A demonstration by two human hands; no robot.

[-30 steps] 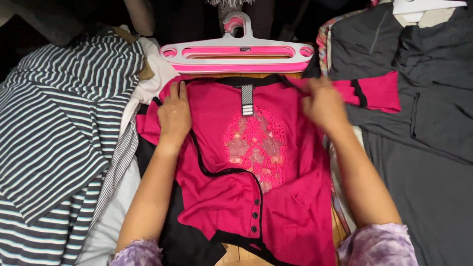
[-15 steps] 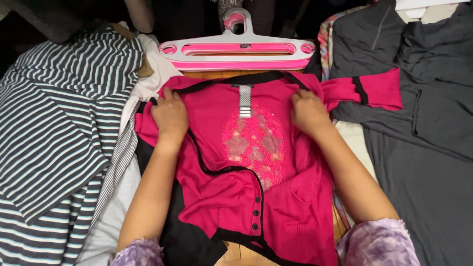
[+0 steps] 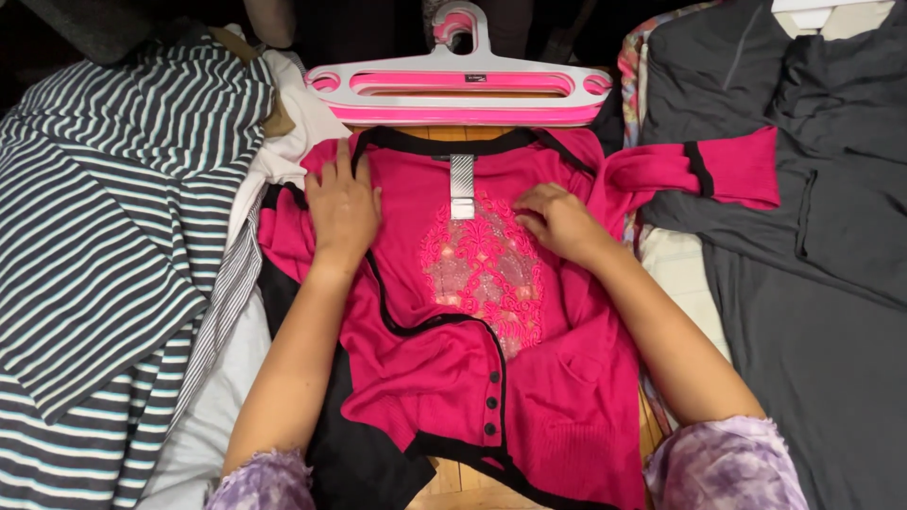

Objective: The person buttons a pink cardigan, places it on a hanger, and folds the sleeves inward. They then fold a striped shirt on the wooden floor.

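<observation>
The pink cardigan point(image 3: 491, 331) with black trim lies flat, front up, on the wooden worktop point(image 3: 453, 477), directly below the pink and white hanger point(image 3: 458, 90). The left hand point(image 3: 342, 208) presses open and flat on the cardigan's shoulder area, left of the embroidered patch point(image 3: 482, 274), and its grip closes on nothing. The right hand point(image 3: 557, 219) rests on the cloth just right of the patch, with fingers bent but not pinching any fabric. It seems the person is smoothing the garment. To do this well, I think both palms should slide outward from the patch toward the edges, so the folds do not gather under the hands. The sleeve point(image 3: 694, 170) to the right of the cardigan lies over the grey garment point(image 3: 803, 283). Left of the cardigan there is a striped shirt point(image 3: 104, 246).
</observation>
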